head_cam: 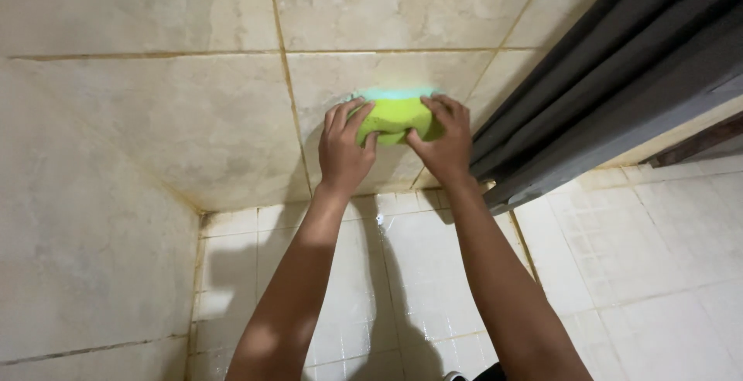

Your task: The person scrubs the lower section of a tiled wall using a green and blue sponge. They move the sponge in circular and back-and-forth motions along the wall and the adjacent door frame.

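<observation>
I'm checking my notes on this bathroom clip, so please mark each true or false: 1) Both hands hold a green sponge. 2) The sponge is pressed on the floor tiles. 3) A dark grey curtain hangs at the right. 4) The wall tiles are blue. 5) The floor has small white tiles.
1) True: the left hand and right hand both grip the bright green sponge.
2) False: it is pressed against the large beige wall tile, above the floor.
3) True: the dark grey curtain hangs at the right.
4) False: they are beige, with brownish grout lines.
5) True: the small white floor tiles look wet.
</observation>
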